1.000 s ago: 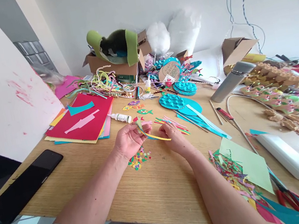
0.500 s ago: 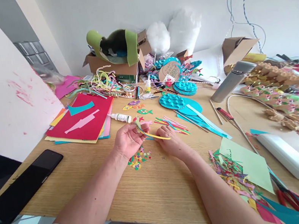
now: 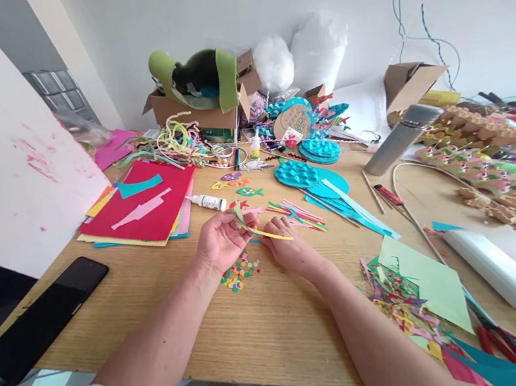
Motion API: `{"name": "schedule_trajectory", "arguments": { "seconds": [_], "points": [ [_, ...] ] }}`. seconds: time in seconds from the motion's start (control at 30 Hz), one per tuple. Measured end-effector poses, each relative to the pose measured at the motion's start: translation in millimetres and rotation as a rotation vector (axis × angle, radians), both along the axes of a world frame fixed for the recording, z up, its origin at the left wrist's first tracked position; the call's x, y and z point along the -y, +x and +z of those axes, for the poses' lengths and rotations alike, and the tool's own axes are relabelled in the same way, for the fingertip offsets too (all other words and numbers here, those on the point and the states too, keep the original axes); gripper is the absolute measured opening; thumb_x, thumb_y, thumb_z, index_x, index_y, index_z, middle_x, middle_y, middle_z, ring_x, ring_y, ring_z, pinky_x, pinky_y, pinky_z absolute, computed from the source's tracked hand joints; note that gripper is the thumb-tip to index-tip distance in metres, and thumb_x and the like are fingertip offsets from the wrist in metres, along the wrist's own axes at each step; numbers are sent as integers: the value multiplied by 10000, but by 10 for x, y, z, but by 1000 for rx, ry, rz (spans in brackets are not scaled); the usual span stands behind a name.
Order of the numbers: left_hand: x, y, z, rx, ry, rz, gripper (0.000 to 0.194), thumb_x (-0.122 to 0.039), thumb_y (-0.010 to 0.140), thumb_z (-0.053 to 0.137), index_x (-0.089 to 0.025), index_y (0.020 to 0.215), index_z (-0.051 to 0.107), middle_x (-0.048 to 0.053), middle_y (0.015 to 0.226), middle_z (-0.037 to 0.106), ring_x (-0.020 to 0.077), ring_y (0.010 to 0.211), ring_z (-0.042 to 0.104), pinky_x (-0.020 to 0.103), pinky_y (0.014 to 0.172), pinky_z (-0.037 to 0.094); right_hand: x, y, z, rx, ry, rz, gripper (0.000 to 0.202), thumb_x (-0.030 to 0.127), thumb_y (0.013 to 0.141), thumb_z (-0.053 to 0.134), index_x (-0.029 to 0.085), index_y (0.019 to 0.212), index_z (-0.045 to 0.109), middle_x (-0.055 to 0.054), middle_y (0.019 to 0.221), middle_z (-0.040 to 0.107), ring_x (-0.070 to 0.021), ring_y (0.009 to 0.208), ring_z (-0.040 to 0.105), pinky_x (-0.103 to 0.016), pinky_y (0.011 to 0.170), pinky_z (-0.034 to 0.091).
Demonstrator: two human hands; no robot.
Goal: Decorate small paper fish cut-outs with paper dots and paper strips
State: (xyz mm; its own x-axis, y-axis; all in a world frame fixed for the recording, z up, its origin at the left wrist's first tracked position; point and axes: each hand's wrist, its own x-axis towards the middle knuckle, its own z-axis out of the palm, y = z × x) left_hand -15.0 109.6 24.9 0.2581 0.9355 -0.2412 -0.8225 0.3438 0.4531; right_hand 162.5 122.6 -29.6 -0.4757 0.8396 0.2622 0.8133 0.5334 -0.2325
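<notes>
One yellow paper strip (image 3: 270, 235) sits between the thumb and fingers of the left hand (image 3: 221, 242), up over the table (image 3: 272, 330), pinched at one end, and its long tail bends out toward the right side. A pale green bit (image 3: 237, 211) sticks up at the same fingertips; I can't tell if it is part of the strip. The right hand (image 3: 292, 247) has moved. A second ago it was by the pile of thin paper strips (image 3: 301, 217), and now it is lower and closer to the left hand, with its fingers bent down just beside it. I can't tell if those fingers hold anything. The left hand has hardly moved at all. So I think the work is now right where the two hands meet, and not at the pile. Small round paper dots (image 3: 239, 273) lie just below the left hand. A green paper fish (image 3: 250, 192) and a white glue bottle (image 3: 210, 202) lie a bit past the hands. Farther out are red paper (image 3: 146, 183), a black phone (image 3: 60, 314) and scissors (image 3: 500, 336).
</notes>
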Motion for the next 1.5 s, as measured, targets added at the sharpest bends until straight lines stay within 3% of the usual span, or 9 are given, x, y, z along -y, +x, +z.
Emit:
{"name": "schedule_trajectory", "arguments": {
  "seconds": [0.17, 0.3, 0.57, 0.7, 0.83, 0.93, 1.1, 1.33, 1.5],
  "points": [
    [-3, -4, -17, 7, 3, 4, 171, -90, 743, 498, -130, 688, 655, 99, 701, 735, 212, 715, 714, 358, 779, 552, 0, -3, -56, 15, 44, 17, 142, 87, 867, 454, 185, 795, 527, -128, 867, 564, -264, 846, 465, -374, 744, 400],
    [-3, -7, -18, 1, 3, -3, 161, -93, 732, 504, -127, 693, 657, 108, 703, 734, 232, 766, 720, 369, 805, 547, -30, 46, -65, -135, 46, 9, 185, 33, 813, 406, 201, 769, 471, -108, 833, 556, -240, 800, 471, -354, 704, 396],
    [1, 37, -10, -78, 36, 17, 109, -88, 670, 553, -147, 671, 645, 94, 721, 732, 267, 933, 705, 419, 909, 503, -57, 80, 132, -499, 49, -80, 131, 115, 844, 366, 236, 795, 353, -25, 740, 521, -175, 660, 474, -290, 610, 367],
    [7, 46, -32, -144, 82, -35, 70, -89, 663, 600, -148, 667, 637, 96, 967, 742, 251, 980, 693, 362, 884, 509, -16, 66, 222, -411, 224, -111, 144, 110, 874, 343, 236, 805, 355, -36, 750, 511, -195, 699, 460, -309, 648, 358],
    [7, 39, -18, -106, 69, -36, 75, -94, 665, 601, -148, 693, 645, 89, 1098, 714, 241, 984, 692, 285, 759, 531, 24, 75, 290, -231, 351, -105, 171, 82, 892, 355, 234, 815, 373, -51, 775, 504, -225, 767, 445, -331, 696, 346],
    [7, 38, -6, -84, 45, -38, 94, -86, 672, 583, -140, 707, 652, 97, 1070, 718, 242, 978, 696, 276, 748, 538, 47, 73, 324, -146, 386, -87, 182, 66, 899, 358, 229, 826, 389, -59, 795, 509, -235, 786, 437, -340, 710, 338],
    [4, 40, -15, -69, 59, -37, 94, -73, 687, 560, -135, 683, 631, 125, 1022, 725, 255, 991, 693, 346, 864, 538, 81, 43, 358, -128, 380, -59, 168, 84, 923, 371, 225, 840, 409, -59, 818, 514, -232, 783, 434, -331, 689, 327],
    [-18, 33, -17, -138, 6, -9, 119, -73, 671, 552, -146, 724, 630, 94, 1044, 724, 243, 940, 707, 321, 780, 560, 105, 26, 412, -178, 440, -21, 167, 89, 943, 365, 224, 852, 401, -58, 819, 500, -227, 785, 429, -346, 726, 362],
    [-9, 42, -29, -142, 40, -4, 106, -74, 664, 564, -146, 711, 625, 98, 982, 739, 251, 990, 694, 396, 933, 518, 94, 21, 398, -204, 429, -4, 169, 83, 939, 358, 224, 855, 399, -56, 824, 498, -221, 779, 435, -345, 717, 374]
  ]
}}
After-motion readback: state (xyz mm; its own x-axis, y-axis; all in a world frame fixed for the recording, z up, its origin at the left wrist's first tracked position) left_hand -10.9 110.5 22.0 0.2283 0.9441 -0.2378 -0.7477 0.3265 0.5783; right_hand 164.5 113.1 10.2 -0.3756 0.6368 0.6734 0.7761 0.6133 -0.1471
